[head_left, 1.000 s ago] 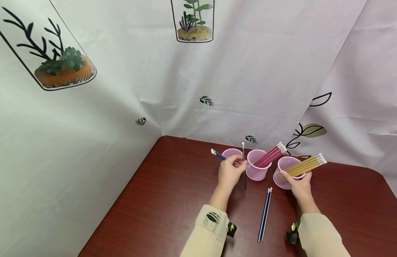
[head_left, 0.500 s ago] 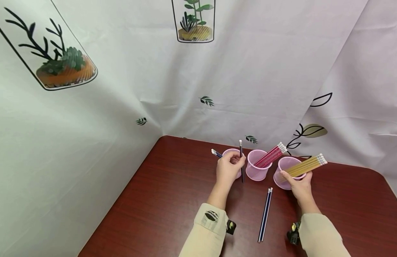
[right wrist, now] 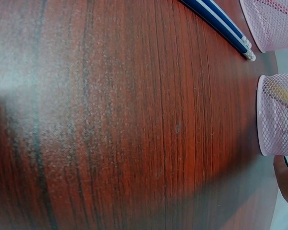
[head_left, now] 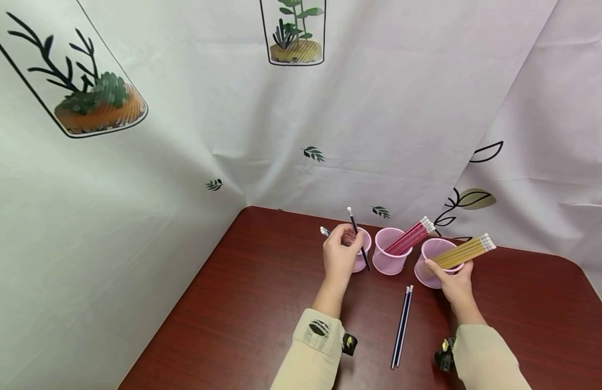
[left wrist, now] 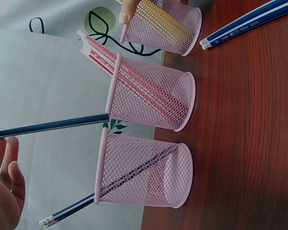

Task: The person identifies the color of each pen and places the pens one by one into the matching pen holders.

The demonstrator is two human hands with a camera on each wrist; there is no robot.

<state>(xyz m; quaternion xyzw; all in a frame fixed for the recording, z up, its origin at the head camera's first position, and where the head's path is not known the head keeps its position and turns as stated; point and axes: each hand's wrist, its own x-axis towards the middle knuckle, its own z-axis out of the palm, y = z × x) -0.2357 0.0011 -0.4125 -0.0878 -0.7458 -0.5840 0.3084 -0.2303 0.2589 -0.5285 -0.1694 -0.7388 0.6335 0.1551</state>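
Observation:
In the head view my left hand [head_left: 339,254] pinches a dark blue pencil [left wrist: 53,127], eraser end up and slanted, over the left pink mesh cup [left wrist: 144,170]. That cup holds a few blue pencils [left wrist: 69,208] leaning out to the left. The pencil's lower end is level with the cup rims in the left wrist view. My right hand [head_left: 455,284] grips the right pink mesh cup [head_left: 424,271], thumb at its rim. Several yellow pencils [head_left: 464,251] lean out of this cup toward the right.
Between the two stands a middle pink mesh cup [head_left: 388,265] with several red pencils [head_left: 409,237]. Blue pencils [head_left: 402,327] lie on the dark red wooden table [head_left: 242,303] between my forearms. A patterned white cloth [head_left: 379,135] hangs behind the table.
My left hand has moved left with the blue pencil, from beside the left cup to over it, and the pencil has tilted, top to the left. My right hand stays on its cup.

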